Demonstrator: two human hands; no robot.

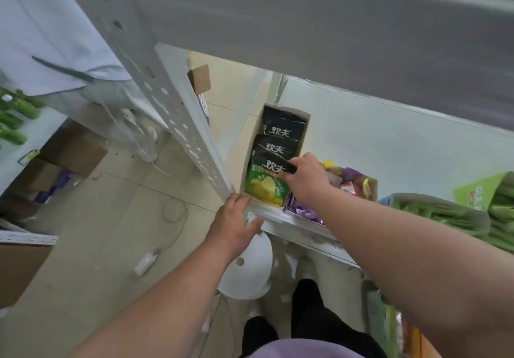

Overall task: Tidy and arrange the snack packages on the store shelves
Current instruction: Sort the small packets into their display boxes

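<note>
My left hand lies spread on the shelf edge, steadying. Just right, my right hand pinches the front chip bag by its black top seam, standing in its display box. It looks light, crinkly and crushable, so that seam seems safest.

A cardboard box is set at the left end of the shelf, just beside the upright post. Three chip bags are stacked in it, one before another. A second box of small packets is placed just right of it. A stool is seen on the floor below the shelf edge.
</note>
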